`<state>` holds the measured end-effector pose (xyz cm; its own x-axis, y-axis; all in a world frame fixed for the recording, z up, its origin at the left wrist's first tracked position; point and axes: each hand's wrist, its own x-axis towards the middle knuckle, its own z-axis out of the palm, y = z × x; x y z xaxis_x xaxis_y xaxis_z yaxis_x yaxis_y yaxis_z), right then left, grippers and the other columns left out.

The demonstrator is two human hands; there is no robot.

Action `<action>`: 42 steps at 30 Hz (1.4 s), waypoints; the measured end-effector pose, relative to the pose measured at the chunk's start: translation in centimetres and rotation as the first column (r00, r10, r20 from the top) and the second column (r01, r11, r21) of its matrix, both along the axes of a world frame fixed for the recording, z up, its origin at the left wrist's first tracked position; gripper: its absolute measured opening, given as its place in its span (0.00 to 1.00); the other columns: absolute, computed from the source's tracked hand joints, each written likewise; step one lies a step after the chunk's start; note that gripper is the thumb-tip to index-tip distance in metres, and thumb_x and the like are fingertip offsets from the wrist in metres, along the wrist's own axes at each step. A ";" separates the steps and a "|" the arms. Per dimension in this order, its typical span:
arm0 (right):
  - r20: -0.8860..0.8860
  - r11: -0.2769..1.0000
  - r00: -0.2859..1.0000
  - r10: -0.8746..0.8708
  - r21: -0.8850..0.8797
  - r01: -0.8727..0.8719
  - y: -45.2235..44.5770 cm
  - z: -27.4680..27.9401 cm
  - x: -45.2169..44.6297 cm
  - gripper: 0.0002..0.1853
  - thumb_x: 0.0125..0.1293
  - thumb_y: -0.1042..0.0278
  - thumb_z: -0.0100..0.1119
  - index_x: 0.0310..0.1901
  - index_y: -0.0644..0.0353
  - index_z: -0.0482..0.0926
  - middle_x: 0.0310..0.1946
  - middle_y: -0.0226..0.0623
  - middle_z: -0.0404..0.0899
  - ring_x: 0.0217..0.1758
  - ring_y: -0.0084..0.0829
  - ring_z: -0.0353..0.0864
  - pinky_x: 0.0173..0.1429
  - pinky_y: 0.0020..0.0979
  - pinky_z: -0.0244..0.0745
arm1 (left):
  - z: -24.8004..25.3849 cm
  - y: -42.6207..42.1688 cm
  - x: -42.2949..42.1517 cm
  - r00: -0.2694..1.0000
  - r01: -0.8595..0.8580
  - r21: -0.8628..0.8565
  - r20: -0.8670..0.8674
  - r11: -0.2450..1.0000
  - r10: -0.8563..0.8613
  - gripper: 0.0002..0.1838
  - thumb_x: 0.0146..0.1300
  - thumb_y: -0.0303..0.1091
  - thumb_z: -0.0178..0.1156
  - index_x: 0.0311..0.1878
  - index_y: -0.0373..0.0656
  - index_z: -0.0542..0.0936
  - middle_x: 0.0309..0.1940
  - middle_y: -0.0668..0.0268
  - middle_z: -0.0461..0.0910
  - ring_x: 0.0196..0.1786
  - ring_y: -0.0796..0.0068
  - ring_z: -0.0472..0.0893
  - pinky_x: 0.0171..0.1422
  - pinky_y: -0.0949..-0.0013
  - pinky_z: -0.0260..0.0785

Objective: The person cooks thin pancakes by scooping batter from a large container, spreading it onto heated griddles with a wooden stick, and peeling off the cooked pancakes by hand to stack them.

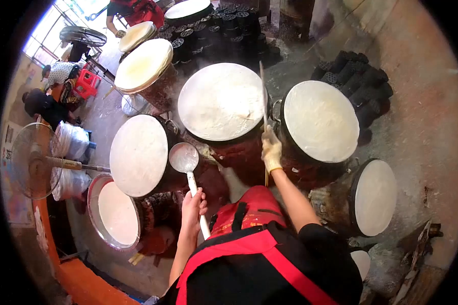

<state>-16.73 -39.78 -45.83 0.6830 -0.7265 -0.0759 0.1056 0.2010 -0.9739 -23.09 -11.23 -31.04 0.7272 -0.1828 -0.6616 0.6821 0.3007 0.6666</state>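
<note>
My left hand (193,207) is wrapped round the white handle of a ladle (183,157), whose bowl is coated with whitish batter. The bowl hangs between the left griddle (138,155) and the middle griddle (223,101). In a pale work glove, my right hand (272,149) grips a long thin flat stick (263,91), held upright in view along the right edge of the middle griddle. A thin white sheet covers that griddle, with a wrinkled patch near its right edge. The right griddle (321,121) carries another pale sheet. A wide basin (92,203) of white batter stands at lower left.
Another griddle (375,197) stands at lower right. Round stacks of pale sheets (143,66) sit at upper left. Black coal briquettes (359,81) are piled behind and to the right. A standing fan (38,160) is at left. Other people (137,10) are farther back.
</note>
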 end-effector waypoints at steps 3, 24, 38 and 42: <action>-0.169 0.905 0.947 0.272 -0.290 -0.312 1.7 -1.1 -1.0 0.21 0.64 0.70 0.57 0.59 0.54 0.72 0.52 0.34 0.77 0.51 0.22 0.76 0.52 0.18 0.72 | -0.4 -0.1 0.5 0.999 0.028 -0.035 -0.014 0.999 -0.028 0.05 0.66 0.31 0.54 0.39 0.42 0.68 0.27 0.71 0.68 0.21 0.86 0.63 0.18 0.83 0.52; -0.179 0.875 0.904 0.387 0.379 -0.300 4.5 1.3 -6.8 0.21 0.65 0.72 0.51 0.60 0.48 0.72 0.22 0.21 0.70 0.15 0.15 0.61 0.17 0.19 0.57 | -6.3 -11.2 15.0 0.945 0.302 0.295 0.036 0.906 -0.326 0.14 0.59 0.21 0.47 0.49 0.33 0.61 0.28 0.61 0.69 0.21 0.77 0.71 0.22 0.74 0.67; -0.200 0.973 0.953 0.228 0.004 -0.232 6.2 2.8 -6.2 0.16 0.68 0.66 0.53 0.55 0.61 0.75 0.43 0.31 0.80 0.42 0.24 0.79 0.48 0.19 0.70 | 1.1 0.7 13.4 0.812 0.097 -0.437 -0.485 0.894 -0.325 0.06 0.69 0.29 0.45 0.37 0.38 0.64 0.23 0.70 0.62 0.16 0.89 0.57 0.11 0.86 0.51; -0.333 0.886 0.855 0.397 -0.101 -0.451 7.8 1.4 -9.0 0.19 0.68 0.67 0.54 0.59 0.62 0.72 0.52 0.36 0.77 0.52 0.24 0.76 0.55 0.23 0.68 | -0.3 4.1 11.8 0.779 0.040 -0.417 -0.556 0.908 -0.290 0.07 0.69 0.30 0.46 0.35 0.38 0.64 0.21 0.71 0.61 0.17 0.89 0.58 0.11 0.86 0.52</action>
